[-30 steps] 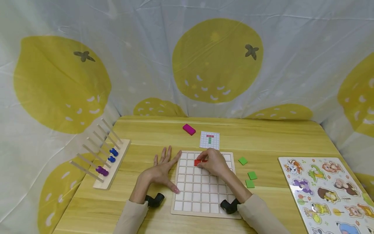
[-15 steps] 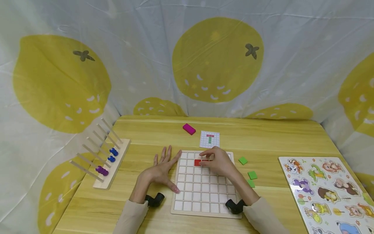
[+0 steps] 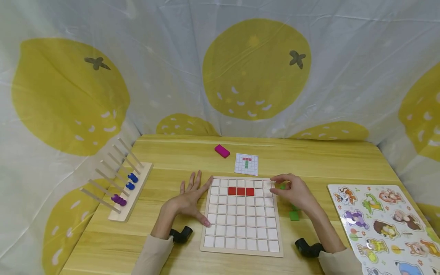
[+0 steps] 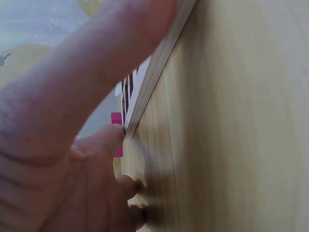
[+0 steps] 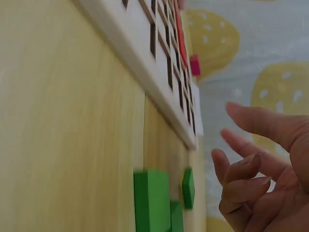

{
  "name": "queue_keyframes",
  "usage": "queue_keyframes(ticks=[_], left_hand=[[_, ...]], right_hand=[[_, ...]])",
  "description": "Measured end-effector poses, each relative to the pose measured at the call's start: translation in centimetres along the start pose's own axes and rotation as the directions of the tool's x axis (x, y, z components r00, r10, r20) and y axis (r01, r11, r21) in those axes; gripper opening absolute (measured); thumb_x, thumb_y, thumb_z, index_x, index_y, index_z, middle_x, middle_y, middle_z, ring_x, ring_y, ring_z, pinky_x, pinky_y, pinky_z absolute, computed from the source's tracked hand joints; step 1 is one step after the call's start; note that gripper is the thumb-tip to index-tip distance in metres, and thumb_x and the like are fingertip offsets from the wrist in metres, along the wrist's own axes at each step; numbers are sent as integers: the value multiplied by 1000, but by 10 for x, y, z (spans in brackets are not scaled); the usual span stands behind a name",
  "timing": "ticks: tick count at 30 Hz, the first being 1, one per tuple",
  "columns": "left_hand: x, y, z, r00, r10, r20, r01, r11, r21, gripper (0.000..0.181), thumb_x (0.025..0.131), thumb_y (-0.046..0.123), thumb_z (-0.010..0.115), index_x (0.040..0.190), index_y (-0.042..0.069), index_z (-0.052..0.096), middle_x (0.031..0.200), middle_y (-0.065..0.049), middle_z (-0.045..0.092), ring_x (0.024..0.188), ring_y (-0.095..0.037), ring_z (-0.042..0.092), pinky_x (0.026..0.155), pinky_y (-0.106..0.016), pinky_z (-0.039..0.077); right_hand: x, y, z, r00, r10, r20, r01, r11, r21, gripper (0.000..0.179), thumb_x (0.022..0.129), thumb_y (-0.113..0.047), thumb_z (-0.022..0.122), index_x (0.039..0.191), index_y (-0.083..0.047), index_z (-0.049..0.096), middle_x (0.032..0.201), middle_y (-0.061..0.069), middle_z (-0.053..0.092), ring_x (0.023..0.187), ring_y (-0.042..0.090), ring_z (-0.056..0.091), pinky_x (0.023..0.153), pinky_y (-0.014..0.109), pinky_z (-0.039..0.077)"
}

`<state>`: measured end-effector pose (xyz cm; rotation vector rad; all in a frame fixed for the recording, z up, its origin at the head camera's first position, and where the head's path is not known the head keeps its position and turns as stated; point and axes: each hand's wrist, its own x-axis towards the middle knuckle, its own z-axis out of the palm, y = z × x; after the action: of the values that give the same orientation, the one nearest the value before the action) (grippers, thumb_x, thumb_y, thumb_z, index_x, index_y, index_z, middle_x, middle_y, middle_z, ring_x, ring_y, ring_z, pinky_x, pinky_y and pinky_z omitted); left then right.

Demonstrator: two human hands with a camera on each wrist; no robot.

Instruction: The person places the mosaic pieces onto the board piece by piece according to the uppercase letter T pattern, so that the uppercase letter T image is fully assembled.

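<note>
A wooden grid board point(image 3: 241, 253) lies flat on the table, with three red square tiles point(image 3: 241, 191) side by side in its second row from the far edge. My left hand point(image 3: 187, 202) rests at the board's left side, fingers spread, thumb and index finger touching its edge. Over the board's right edge hovers my right hand point(image 3: 292, 191), thumb and index finger apart with nothing between them. Several green square tiles point(image 3: 294, 215) lie on the table below it, partly hidden by the hand in the head view. The right wrist view shows the green tiles point(image 5: 152, 200) close by.
Beyond the board lie a pattern card point(image 3: 246, 164) and a magenta block point(image 3: 222, 151). A peg stand point(image 3: 130, 202) with blue and purple pieces is at the left. An animal puzzle board point(image 3: 381, 225) lies at the right. A lemon-print curtain point(image 3: 185, 76) hangs behind.
My right hand has let go of the red tile in the board and moved right, toward the green tiles. All three red tiles now show. The left hand has stayed in place.
</note>
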<state>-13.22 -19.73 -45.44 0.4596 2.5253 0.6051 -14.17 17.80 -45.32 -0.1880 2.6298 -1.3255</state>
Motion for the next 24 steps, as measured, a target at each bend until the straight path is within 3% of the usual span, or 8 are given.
queue_keyframes(ticks=[5, 9, 16, 24], left_hand=[[0, 1, -1, 1000, 3, -2, -3, 1000, -1, 147, 59, 49, 98, 168, 24, 2, 169, -23, -26, 156, -42, -28, 123, -70, -15], [0, 1, -1, 1000, 1, 2, -1, 1000, 3, 148, 59, 49, 98, 168, 24, 2, 169, -23, -26, 156, -42, -29, 123, -70, -15], [1, 1, -1, 1000, 2, 2, -2, 1000, 2, 147, 59, 48, 98, 168, 24, 3, 169, -23, -26, 156, -42, -28, 123, -70, -15], [0, 1, 0, 1000, -3, 14, 3, 1000, -3, 148, 60, 48, 98, 168, 23, 0, 168, -22, -28, 156, -42, -30, 123, -69, -17]], right_hand=[[-2, 14, -15, 999, -29, -27, 29, 1000, -12, 40, 90, -15, 81, 127, -4, 71, 118, 22, 68, 61, 11, 42, 52, 25, 40], [-2, 22, -21, 1000, -16, -21, 16, 1000, -15, 43, 89, -14, 82, 129, -3, 70, 118, 24, 68, 61, 10, 42, 52, 24, 39], [-3, 29, -27, 998, 16, 53, -16, 1000, -8, 52, 89, -17, 82, 135, 0, 65, 127, 28, 64, 75, 16, 48, 59, 25, 41], [-3, 35, -30, 997, 39, 70, -41, 999, 26, 51, 88, -18, 84, 132, 2, 66, 125, 26, 65, 95, 23, 59, 67, 25, 51]])
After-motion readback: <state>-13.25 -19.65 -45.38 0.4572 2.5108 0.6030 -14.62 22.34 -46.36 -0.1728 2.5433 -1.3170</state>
